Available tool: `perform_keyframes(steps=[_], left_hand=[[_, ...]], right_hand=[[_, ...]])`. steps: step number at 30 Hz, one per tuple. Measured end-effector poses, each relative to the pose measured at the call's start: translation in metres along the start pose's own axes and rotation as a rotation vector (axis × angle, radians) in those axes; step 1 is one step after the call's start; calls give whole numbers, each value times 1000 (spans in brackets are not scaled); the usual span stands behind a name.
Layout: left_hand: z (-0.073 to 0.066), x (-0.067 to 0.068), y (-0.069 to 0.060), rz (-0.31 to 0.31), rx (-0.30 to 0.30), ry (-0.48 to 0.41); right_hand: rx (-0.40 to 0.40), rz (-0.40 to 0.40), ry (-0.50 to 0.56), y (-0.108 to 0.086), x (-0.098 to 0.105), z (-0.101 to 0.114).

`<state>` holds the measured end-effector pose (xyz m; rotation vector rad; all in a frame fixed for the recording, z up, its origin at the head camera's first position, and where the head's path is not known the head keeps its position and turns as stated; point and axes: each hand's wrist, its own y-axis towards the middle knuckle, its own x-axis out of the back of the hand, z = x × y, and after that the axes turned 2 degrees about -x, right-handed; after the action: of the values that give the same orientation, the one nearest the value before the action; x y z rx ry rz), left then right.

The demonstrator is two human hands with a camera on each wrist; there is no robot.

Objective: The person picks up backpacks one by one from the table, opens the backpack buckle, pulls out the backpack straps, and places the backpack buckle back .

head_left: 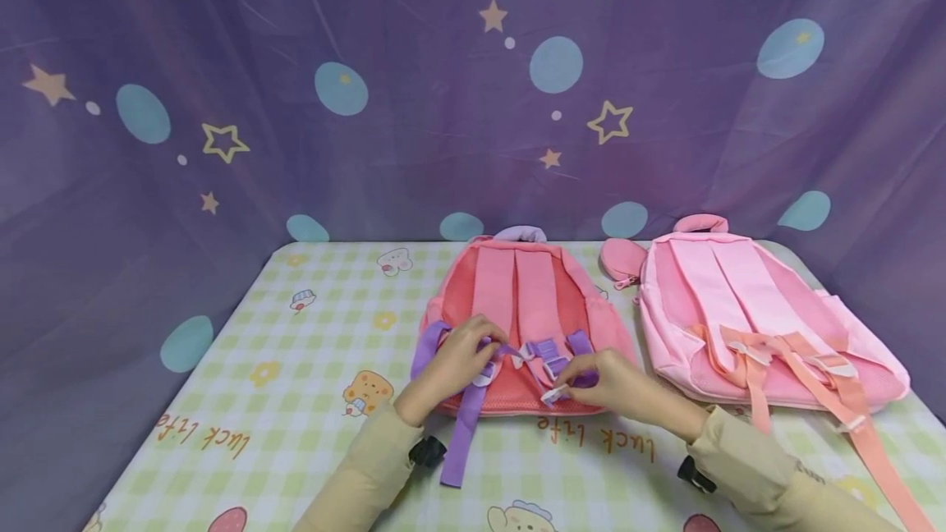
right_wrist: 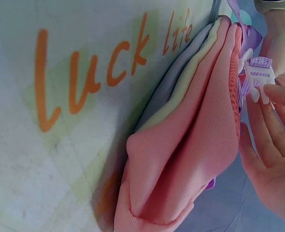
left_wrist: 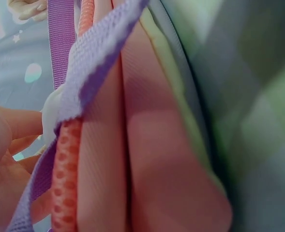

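Note:
A coral-pink backpack (head_left: 532, 286) lies back side up, with its purple webbing straps (head_left: 464, 437) towards the front. My right hand (head_left: 609, 382) pinches a white plastic buckle (head_left: 553, 393); its prongs show in the right wrist view, where the buckle (right_wrist: 259, 79) is threaded on purple webbing. My left hand (head_left: 461, 360) pinches a purple strap (head_left: 506, 348) beside another white buckle piece (head_left: 523, 353). In the left wrist view, the fingers (left_wrist: 23, 123) of that hand reach behind the backpack's edge, so their grip is partly hidden.
A lighter pink backpack (head_left: 769, 318) with peach straps (head_left: 879, 450) lies at the right, straps up. A small round pink pouch (head_left: 623, 259) sits between the two bags. Underneath is a green-checked tablecloth (head_left: 310, 401), with a purple curtain (head_left: 414, 162) behind.

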<state>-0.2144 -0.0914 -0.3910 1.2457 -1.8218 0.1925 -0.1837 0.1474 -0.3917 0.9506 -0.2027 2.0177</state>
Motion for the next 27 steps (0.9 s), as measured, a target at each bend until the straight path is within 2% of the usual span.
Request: perform_keyframes(steps=[8, 15, 21, 27], left_hand=[[-3, 0, -2, -3, -23, 22], [-3, -1, -3, 33, -15, 52], [-2, -2, -4, 34, -40, 54], [-4, 0, -7, 8, -96, 50]], right_hand=[[37, -19, -41, 1, -4, -1], [49, -4, -49, 0, -1, -2], [3, 8, -41, -4, 5, -4], [-40, 13, -44, -6, 12, -2]])
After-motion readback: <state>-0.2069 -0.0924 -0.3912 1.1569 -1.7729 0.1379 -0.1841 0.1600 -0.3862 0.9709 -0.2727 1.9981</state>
